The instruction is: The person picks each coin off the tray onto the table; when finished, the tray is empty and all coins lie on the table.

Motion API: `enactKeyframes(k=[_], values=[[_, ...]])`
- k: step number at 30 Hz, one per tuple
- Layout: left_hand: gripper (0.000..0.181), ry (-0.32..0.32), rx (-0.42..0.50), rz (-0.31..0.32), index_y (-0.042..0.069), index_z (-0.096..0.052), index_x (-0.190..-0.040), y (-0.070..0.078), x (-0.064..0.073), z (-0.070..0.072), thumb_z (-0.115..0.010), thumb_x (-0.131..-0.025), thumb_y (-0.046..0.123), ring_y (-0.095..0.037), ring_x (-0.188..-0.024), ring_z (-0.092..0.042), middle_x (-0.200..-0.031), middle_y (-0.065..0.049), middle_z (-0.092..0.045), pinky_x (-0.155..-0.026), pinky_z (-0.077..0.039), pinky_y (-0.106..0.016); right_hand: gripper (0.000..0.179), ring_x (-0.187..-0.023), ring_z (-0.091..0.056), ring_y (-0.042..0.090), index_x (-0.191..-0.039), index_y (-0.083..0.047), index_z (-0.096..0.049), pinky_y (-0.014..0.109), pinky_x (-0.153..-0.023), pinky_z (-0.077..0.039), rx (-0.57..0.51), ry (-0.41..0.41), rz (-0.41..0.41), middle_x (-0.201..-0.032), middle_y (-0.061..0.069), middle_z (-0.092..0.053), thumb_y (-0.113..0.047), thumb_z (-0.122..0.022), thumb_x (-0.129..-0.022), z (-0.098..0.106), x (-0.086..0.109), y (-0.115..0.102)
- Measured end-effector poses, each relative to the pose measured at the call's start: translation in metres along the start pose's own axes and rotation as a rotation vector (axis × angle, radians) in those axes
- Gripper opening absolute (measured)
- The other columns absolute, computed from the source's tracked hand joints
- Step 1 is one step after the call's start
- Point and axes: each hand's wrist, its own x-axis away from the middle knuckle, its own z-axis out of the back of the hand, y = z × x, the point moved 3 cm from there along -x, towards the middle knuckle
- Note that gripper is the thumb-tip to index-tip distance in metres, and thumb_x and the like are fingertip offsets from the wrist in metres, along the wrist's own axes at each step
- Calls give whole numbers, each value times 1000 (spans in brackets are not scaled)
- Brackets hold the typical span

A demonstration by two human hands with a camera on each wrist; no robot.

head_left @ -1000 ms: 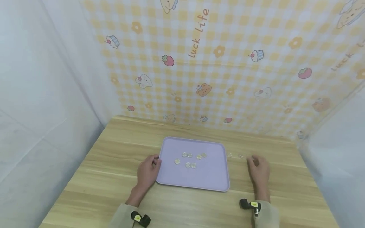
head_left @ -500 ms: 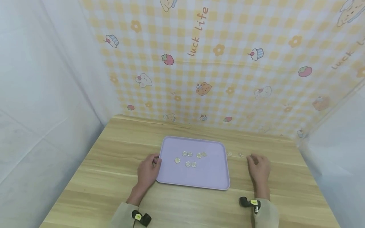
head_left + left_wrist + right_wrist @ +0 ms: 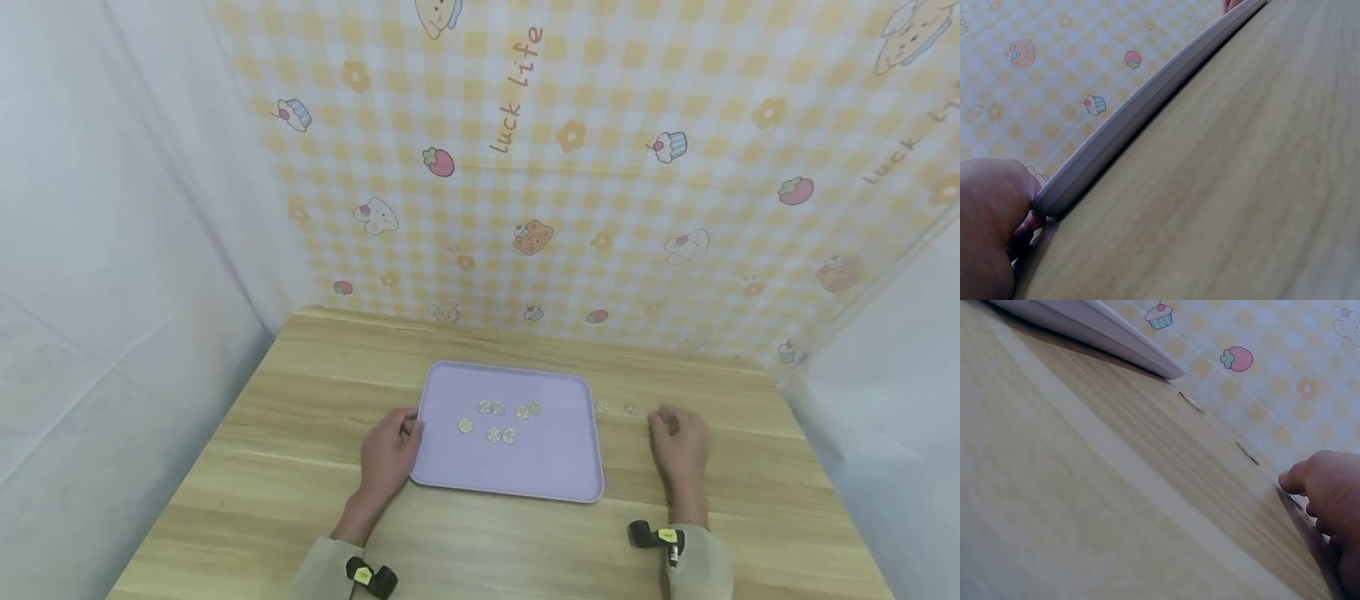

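Observation:
In the head view a lilac tray (image 3: pixel 525 467) lies on the table with several round, shiny coins (image 3: pixel 493 434) on it. My left hand (image 3: pixel 390 450) grips the tray's left edge; in the left wrist view its thumb (image 3: pixel 997 194) is at the rim and fingers curl lower down. Right of the tray my right hand (image 3: pixel 681 437) rests on the table, fingers curled, with thumb and fingertips at a coin (image 3: pixel 1293 500) close to the wood. Two more coins lie in a row between that hand and the tray, one nearer coin (image 3: pixel 1247 453) and one farther coin (image 3: pixel 1192 403).
The wooden table (image 3: pixel 300 500) reaches back to a yellow checked cloth (image 3: pixel 570 192) with printed cartoons. White sheets hang on the left (image 3: pixel 112 250) and right. A small black camera (image 3: pixel 371 577) sits on each sleeve.
Both hands, the tray and the coins hold their places. Only the head view shifts slightly.

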Motion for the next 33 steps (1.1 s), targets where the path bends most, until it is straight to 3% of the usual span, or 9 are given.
enactKeyframes(k=[7,11,15,18,23,25,29,33], values=[[24,2,-2,-1,5,-72,-110,-1,2,0,-71,-90,17,-4,-50,-41,-75,1,-65,-51,-35,-23,36,-128,-46,42,-123,1,-63,60,-109,-30,-68,42,-36,-132,24,-56,-22,-60,-97,1,4,0],[23,19,-16,-19,4,-72,-110,-3,1,2,-71,-90,17,-4,-49,-41,-74,1,-65,-51,-35,-23,31,-120,-51,40,-118,2,-65,58,-105,-34,-113,111,2,-124,24,-60,-19,-60,-96,0,6,-6],[23,6,-10,-12,5,-72,-110,-4,-2,3,-69,-91,17,-6,-49,-41,-75,1,-65,-51,-35,-24,25,-108,-55,35,-113,3,-67,48,-96,-38,-142,171,64,-114,23,-64,-13,-61,-95,-2,5,-10],[22,2,-8,-5,6,-72,-109,-4,-3,1,-70,-91,17,-6,-48,-41,-75,1,-65,-51,-35,-23,22,-98,-55,23,-110,2,-68,38,-89,-38,-150,197,86,-108,21,-66,-11,-62,-94,-2,4,-10],[22,9,-3,-8,6,-72,-109,-3,-2,0,-71,-90,16,-4,-47,-40,-73,2,-65,-52,-35,-24,19,-90,-46,1,-108,3,-68,24,-82,-38,-177,188,119,-103,19,-64,-10,-63,-95,-2,8,-14],[23,4,-4,-6,6,-72,-110,-3,-2,-1,-71,-90,16,-3,-48,-40,-73,2,-65,-54,-35,-25,18,-89,-45,-3,-107,3,-68,19,-80,-38,-191,171,142,-102,18,-64,-9,-63,-94,-3,10,-17],[23,10,-18,-17,5,-72,-110,-3,-2,-2,-71,-90,16,-3,-48,-40,-73,1,-66,-59,-37,-28,16,-88,-47,-2,-104,3,-68,15,-79,-37,-210,149,209,-99,18,-66,-7,-66,-92,-8,14,-28],[22,21,-21,-27,5,-72,-109,-3,-2,-3,-71,-90,16,-4,-48,-39,-72,2,-65,-58,-38,-28,14,-88,-49,2,-100,3,-69,20,-82,-36,-248,145,292,-94,18,-66,-2,-69,-87,-17,22,-38]])
